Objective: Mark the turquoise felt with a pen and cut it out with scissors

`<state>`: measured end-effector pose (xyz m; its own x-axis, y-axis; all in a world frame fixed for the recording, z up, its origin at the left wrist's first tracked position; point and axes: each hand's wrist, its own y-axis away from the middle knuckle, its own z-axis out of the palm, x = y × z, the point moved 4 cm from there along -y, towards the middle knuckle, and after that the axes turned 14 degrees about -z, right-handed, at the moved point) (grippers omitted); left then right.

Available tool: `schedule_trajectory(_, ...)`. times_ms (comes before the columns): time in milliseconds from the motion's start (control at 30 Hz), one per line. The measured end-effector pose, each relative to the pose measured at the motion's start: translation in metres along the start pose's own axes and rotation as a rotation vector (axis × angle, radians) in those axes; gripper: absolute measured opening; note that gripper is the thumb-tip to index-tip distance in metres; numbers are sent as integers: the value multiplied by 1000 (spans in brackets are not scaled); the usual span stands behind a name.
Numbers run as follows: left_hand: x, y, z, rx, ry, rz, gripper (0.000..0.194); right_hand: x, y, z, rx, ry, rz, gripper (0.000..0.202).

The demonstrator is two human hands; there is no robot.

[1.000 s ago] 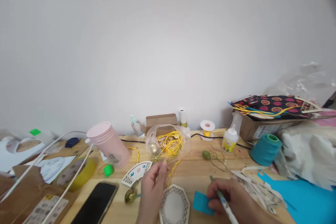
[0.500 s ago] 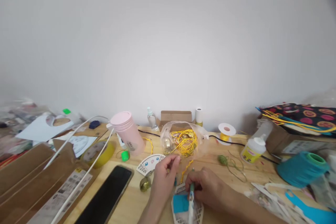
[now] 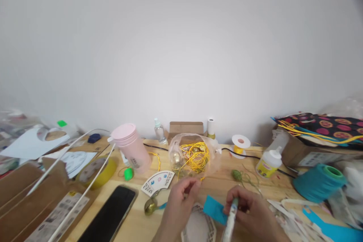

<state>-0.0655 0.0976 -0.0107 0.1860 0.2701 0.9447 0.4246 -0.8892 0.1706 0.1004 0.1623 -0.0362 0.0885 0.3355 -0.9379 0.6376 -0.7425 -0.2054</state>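
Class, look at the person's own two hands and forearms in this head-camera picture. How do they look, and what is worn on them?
The bare, ungloved left hand and bare, ungloved right hand lead into forearms with no sleeve, watch or bracelet in view. No ring or marking can be made out, though some fingers are hidden or blurred.

Tabletop (image 3: 146, 230) is showing smooth, pale wood grain, phone (image 3: 109, 213) screen's looking properly glossy, pink tumbler (image 3: 134, 153) is staying smooth and matt, gold bell (image 3: 150, 206) is shining like metal, and the blue slip (image 3: 214, 208) is looking matt, kinda papery.
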Motion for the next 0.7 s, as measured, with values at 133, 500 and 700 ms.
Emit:
schedule_trajectory(133,-6,8,30,-184,154,-80,32,3,23,-23,289,-83,64,11)
schedule_trajectory(500,-10,11,59,-243,-341,-61,26,-6,21,-50,-15,285,-22,11)
schedule_trajectory(700,-10,7,66,-283,-689,-23,27,6,15,-56,59,311,-45,14)
